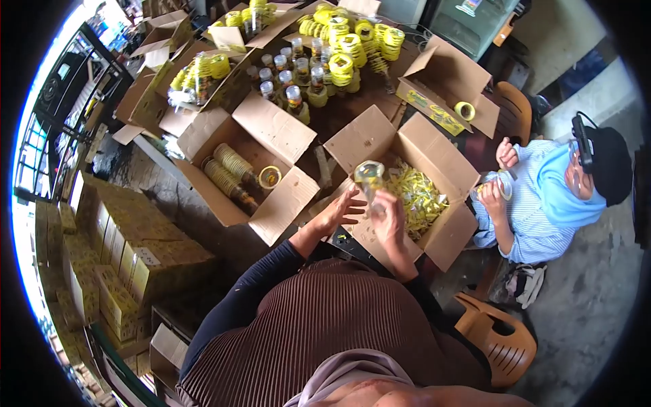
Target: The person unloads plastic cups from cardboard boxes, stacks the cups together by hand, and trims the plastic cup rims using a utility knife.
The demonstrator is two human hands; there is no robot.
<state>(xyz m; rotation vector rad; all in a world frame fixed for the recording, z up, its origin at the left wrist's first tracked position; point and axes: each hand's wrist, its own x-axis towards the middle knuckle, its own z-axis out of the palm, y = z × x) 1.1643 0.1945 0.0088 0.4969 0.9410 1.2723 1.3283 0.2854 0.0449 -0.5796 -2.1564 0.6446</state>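
My left hand (338, 211) is open, its fingers spread and pointing toward a clear plastic cup (369, 173) with a yellowish rim. My right hand (388, 218) is closed around the lower part of that cup, slightly smeared by motion. Both hands are over the near-left edge of an open cardboard box (434, 152), which holds a heap of yellow and clear scraps (420, 198). To the left, another open cardboard box (274, 132) contains long nested stacks of ringed cups (227, 166) and a single yellow-rimmed cup (270, 178).
Capped bottles (293, 96) and bundles of yellow rings (341, 68) crowd the table's far side. At right sits a person (542, 197) with hands raised. Yellow cartons (149, 258) are stacked at left; an orange chair (498, 339) stands near my right side.
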